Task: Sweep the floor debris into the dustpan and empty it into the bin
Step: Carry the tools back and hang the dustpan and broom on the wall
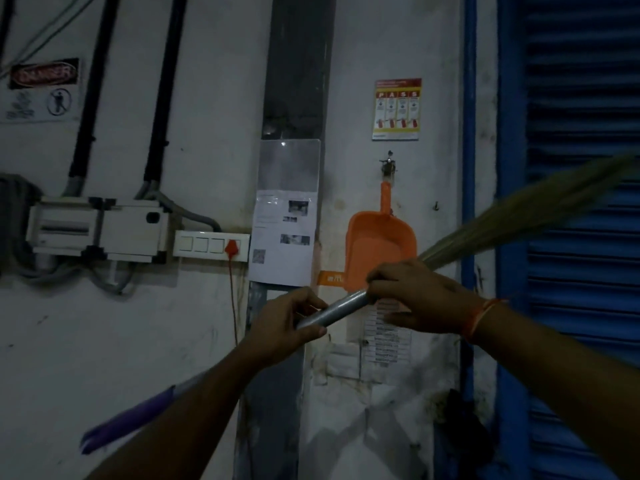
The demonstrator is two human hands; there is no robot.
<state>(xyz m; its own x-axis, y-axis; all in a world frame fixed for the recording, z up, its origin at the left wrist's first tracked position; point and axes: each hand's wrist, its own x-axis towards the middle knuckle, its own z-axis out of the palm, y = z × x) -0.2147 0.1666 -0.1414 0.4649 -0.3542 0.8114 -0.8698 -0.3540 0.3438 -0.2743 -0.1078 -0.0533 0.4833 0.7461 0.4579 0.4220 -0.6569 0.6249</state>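
Note:
I hold a grass broom [512, 216] across my chest in front of a white wall. Its silver handle [337, 308] runs from lower left to upper right, with the bristles fanning up toward the blue shutter. My left hand [284, 327] grips the handle's end and my right hand [419, 296] grips it near the bristles. An orange dustpan [379, 247] hangs by its handle from a wall hook [389, 166], just behind my right hand. No floor, debris or bin is in view.
A blue shutter [581, 237] fills the right side. On the wall at left are an electrical box [97, 230], a switch plate [211, 245] with a red cord, posted papers [282, 237] and a dark vertical duct [294, 64]. A purple object [128, 424] shows under my left forearm.

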